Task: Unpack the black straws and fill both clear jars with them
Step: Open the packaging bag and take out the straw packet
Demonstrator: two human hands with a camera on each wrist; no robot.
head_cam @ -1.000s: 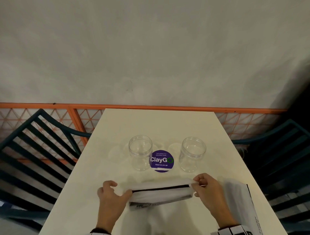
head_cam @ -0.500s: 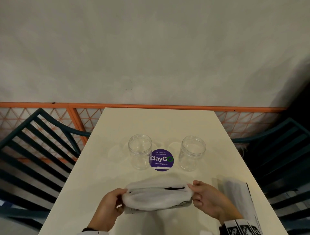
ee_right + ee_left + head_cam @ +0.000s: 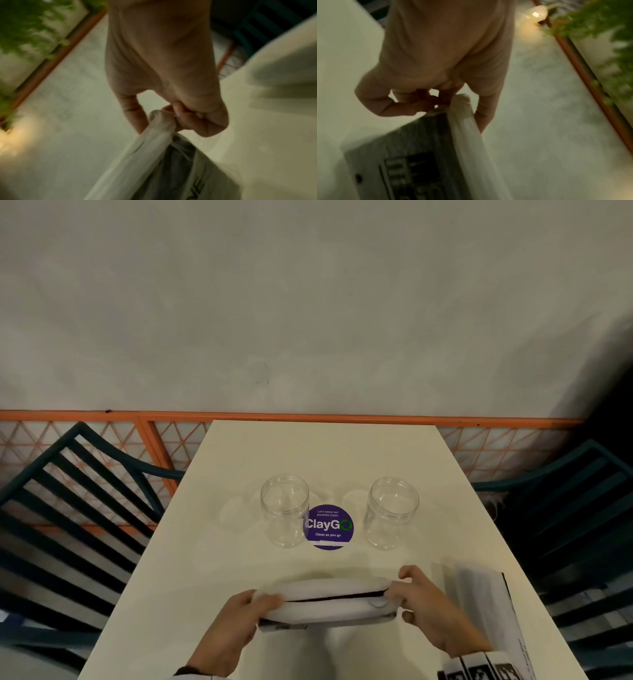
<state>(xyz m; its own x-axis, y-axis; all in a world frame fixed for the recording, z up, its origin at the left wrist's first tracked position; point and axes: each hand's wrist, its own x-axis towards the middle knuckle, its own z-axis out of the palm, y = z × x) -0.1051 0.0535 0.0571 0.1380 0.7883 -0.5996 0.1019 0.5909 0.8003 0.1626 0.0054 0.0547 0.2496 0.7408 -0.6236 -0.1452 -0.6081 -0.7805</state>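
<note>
A white plastic package (image 3: 325, 601) with a dark slit along its top is held just above the near part of the cream table (image 3: 325, 453). My left hand (image 3: 239, 616) pinches its left end (image 3: 460, 105), and my right hand (image 3: 416, 599) pinches its right end (image 3: 161, 121). A dark strip of black straws (image 3: 339, 597) shows through the slit; the rest is hidden inside. Two clear jars stand upright and empty farther back: the left jar (image 3: 285, 510) and the right jar (image 3: 392, 511).
A round purple ClayGo sticker (image 3: 329, 527) lies between the jars. A flat white mailer bag (image 3: 486, 604) lies at the table's right edge. Dark slatted chairs (image 3: 68, 508) flank the table on both sides. An orange railing (image 3: 102, 416) runs behind.
The package has gone from flat and stretched to bunched and rounded. Both hands drew nearer to me, then lifted its ends slightly, and the top slit reads wider now.
</note>
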